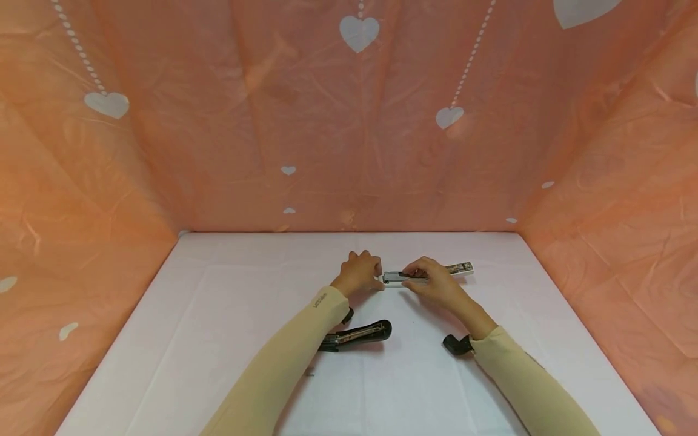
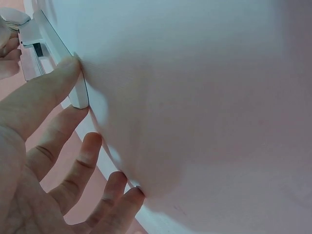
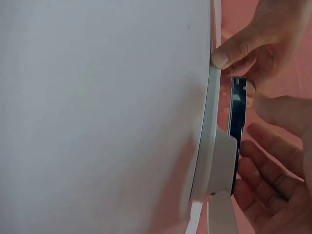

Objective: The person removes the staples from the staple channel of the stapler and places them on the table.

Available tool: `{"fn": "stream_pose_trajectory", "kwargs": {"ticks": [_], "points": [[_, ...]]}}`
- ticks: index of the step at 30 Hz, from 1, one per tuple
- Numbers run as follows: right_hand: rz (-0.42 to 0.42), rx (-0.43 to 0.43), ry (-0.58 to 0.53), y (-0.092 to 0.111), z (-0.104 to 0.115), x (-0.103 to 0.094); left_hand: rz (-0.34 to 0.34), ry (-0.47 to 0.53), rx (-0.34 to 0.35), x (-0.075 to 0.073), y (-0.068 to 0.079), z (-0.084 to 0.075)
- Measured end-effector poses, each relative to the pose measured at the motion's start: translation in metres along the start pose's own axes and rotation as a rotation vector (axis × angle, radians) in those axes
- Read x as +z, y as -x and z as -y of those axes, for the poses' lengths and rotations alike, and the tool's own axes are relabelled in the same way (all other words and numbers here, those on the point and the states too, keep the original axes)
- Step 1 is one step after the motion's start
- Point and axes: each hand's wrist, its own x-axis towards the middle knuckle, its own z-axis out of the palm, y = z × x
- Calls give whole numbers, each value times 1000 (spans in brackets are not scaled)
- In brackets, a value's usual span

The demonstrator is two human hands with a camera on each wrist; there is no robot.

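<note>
A white stapler (image 1: 396, 278) lies lengthwise on the table, opened out, its top arm (image 1: 460, 268) swung back to the right. My left hand (image 1: 361, 270) pinches the left end of its base between thumb and forefinger; the other fingers spread past that end. My right hand (image 1: 433, 280) is over the middle of the stapler. In the right wrist view its fingertips lie along the dark magazine (image 3: 237, 109), with the thumb just off the magazine's end. Whether those fingertips press on it is hard to see.
Nearer me lies a black stapler (image 1: 360, 334), also opened out, partly behind the left sleeve (image 1: 294, 345). A tiny dark piece (image 1: 309, 373) lies beside that sleeve. Orange cloth with white hearts (image 1: 360, 151) surrounds the white table (image 1: 218, 315) at the back and sides.
</note>
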Motion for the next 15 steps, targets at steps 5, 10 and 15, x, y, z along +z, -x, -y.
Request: {"fn": "stream_pose_trajectory", "kwargs": {"ticks": [5, 10, 15], "points": [[14, 1, 44, -3, 0, 3, 9, -5, -6, 1, 0, 0], [13, -44, 79, -5, 1, 5, 6, -10, -9, 1, -2, 0], [18, -41, 92, -7, 2, 6, 2, -10, -8, 1, -2, 0]]}}
